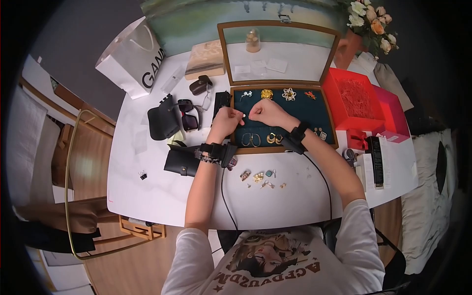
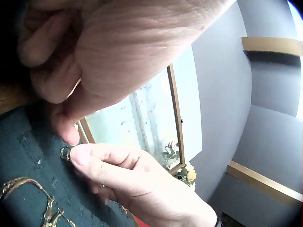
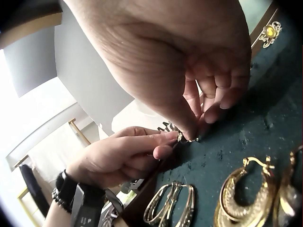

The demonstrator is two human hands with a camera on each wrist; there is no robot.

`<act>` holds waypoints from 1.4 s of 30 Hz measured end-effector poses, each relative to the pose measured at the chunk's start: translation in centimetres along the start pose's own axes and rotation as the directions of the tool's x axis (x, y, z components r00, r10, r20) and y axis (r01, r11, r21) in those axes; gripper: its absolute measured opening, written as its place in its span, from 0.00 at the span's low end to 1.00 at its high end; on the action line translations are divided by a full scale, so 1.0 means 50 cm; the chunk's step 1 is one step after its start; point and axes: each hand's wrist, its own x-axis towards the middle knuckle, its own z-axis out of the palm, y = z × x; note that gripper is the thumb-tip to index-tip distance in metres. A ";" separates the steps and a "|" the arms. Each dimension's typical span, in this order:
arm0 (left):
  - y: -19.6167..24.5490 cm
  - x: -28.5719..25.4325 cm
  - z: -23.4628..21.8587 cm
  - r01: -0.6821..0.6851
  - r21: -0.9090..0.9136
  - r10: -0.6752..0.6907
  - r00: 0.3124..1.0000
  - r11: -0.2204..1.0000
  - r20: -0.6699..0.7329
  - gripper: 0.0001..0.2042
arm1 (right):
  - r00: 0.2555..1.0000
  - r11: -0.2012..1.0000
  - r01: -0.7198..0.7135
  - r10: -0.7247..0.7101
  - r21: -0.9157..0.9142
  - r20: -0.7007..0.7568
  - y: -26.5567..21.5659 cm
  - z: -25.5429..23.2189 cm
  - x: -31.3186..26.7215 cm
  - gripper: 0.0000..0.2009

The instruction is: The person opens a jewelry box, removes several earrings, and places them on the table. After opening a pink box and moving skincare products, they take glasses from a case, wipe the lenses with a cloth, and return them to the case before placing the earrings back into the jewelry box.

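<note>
Over the dark green lining of a wooden jewelry box (image 1: pixel 282 150), my two hands work close together. My left hand (image 1: pixel 227 122) pinches a tiny shiny earring (image 3: pixel 180 136) between thumb and forefinger. Opposite it, my right hand (image 1: pixel 273 114) pinches another small earring (image 2: pixel 65 153) at its fingertips. Large silver-toned hoops (image 3: pixel 171 203) and thick gold hoops (image 3: pixel 246 196) lie on the lining nearer the front. Along the back of the lining sit several brooches, one a gold flower (image 1: pixel 266 94).
The box's glass lid (image 1: pixel 280 54) stands raised. Loose jewelry (image 1: pixel 258 177) lies in front. Sunglasses (image 1: pixel 190 116), black cases (image 1: pixel 163 119) and a white paper bag (image 1: pixel 130 61) stand left; a red box (image 1: pixel 351 101) and vase of flowers (image 1: pixel 371 22) right. Cables run from both wrists.
</note>
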 end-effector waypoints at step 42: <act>-0.013 0.008 -0.009 -0.125 -0.151 0.111 0.989 0.981 -0.098 0.11 | 0.991 0.950 0.126 -0.109 0.287 -0.074 -0.006 0.031 0.038 0.06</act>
